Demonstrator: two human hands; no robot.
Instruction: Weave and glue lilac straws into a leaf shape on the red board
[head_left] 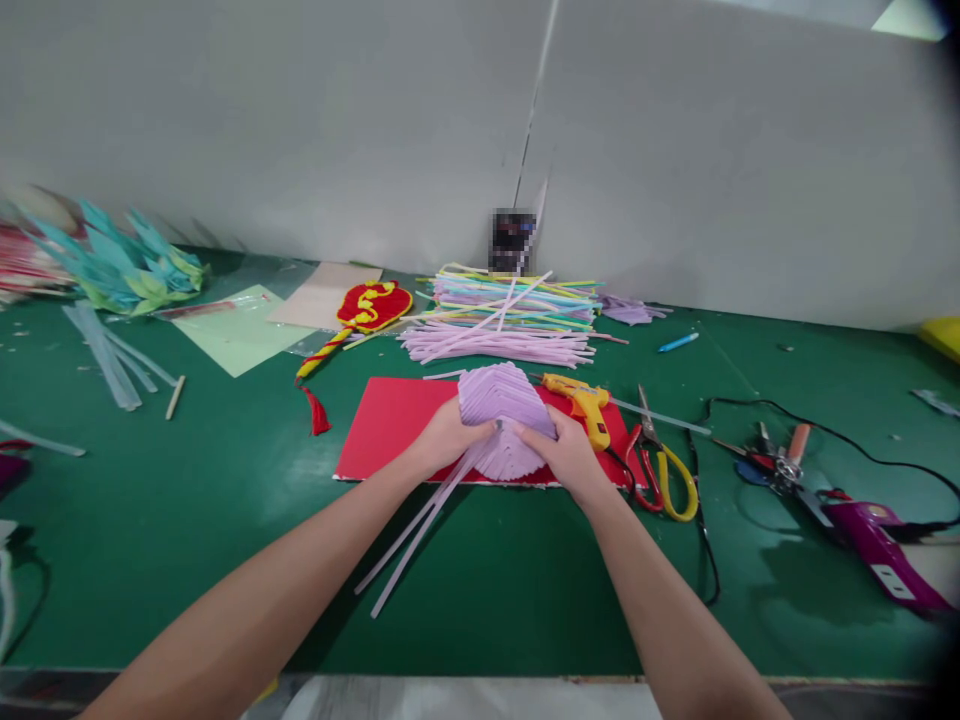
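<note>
Between my hands is a rounded lilac pipe-cleaner piece, its ribs laid in a chevron pattern. My left hand grips its left side, with the thumb across the front. My right hand pinches the right side, and both thumbs come close near the middle. Two long lilac pipe cleaners trail from the piece toward the lower left. Below it lies a red board. A yellow glue gun rests just beyond my right hand, beside scissors with red and yellow handles.
Behind the board lies a heap of pastel pipe cleaners. A red and yellow fan-shaped ornament with a tassel is at left, near green paper and glue sticks. To the right are a purple tool, a black cord and a blue pen.
</note>
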